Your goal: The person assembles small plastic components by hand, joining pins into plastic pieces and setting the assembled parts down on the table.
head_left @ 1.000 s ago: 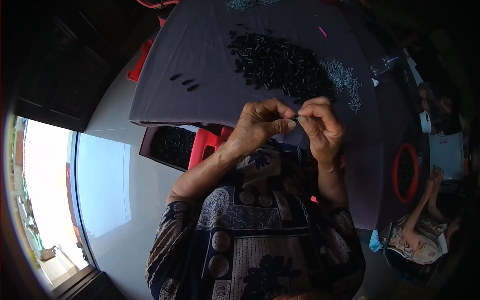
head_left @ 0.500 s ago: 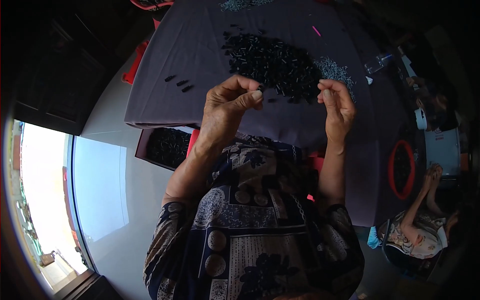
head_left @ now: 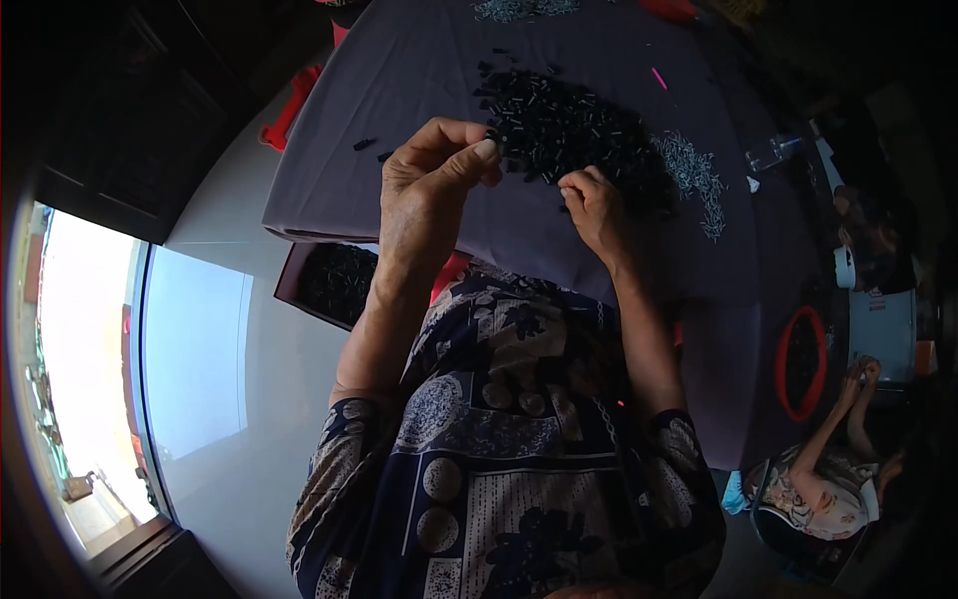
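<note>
Between the thumb and forefinger of my left hand is a small black part, mostly covered by the fingertips. My right hand is closed in a pinch at the near edge of a heap of small black parts; whatever its fingertips hold, if anything, is hidden. To the right of the heap lies a scatter of small silver pin-like pieces. A loose black part lies on the cloth to the left of my left hand, with another partly hidden behind it.
A dark purple cloth covers the table. Below its left edge stands an open box of black parts. A red-rimmed basket, a clear bottle and another person's hands are at right. A pink stick lies beyond the heap.
My right hand has moved left from beside the silver pieces to the near edge of the black heap. My left hand has shifted slightly left and away, still pinching its part. The view has shifted a little.
</note>
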`<state>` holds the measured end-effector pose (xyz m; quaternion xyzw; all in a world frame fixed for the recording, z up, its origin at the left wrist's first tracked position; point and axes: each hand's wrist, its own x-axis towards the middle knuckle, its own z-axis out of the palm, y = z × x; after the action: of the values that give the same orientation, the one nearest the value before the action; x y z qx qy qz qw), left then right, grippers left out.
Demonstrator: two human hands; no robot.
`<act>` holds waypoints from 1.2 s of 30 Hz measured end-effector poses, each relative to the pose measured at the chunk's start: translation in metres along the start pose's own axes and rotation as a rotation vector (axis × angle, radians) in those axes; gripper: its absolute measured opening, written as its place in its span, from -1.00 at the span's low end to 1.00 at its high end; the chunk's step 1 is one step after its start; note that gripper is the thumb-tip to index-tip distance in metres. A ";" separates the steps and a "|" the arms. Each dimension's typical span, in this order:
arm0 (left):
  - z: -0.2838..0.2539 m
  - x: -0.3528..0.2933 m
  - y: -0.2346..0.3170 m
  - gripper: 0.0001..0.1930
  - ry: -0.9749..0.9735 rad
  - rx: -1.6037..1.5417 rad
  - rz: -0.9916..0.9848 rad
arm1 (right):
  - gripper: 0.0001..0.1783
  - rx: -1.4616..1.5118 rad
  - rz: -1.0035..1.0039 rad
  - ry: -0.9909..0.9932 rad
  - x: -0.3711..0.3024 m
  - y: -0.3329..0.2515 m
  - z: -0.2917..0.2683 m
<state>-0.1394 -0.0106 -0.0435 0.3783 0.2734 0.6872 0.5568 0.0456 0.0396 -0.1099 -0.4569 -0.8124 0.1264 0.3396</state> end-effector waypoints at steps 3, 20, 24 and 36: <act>-0.009 0.001 0.013 -0.92 -0.022 -0.014 0.017 | -0.91 -0.116 -0.039 -0.010 0.018 -0.009 0.020; -0.043 -0.004 0.042 -0.94 -0.011 0.027 -0.030 | -0.87 -0.178 -0.098 -0.231 0.056 -0.084 0.069; -0.053 0.006 0.043 -0.95 0.021 0.018 -0.017 | -0.85 -0.075 -0.137 -0.296 0.073 -0.066 0.068; -0.055 0.009 0.024 -0.96 0.057 0.002 -0.036 | -0.88 -0.074 -0.046 -0.233 0.044 -0.023 0.042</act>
<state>-0.1992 -0.0048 -0.0539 0.3541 0.2967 0.6872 0.5606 -0.0126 0.0677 -0.1098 -0.4328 -0.8606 0.1406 0.2285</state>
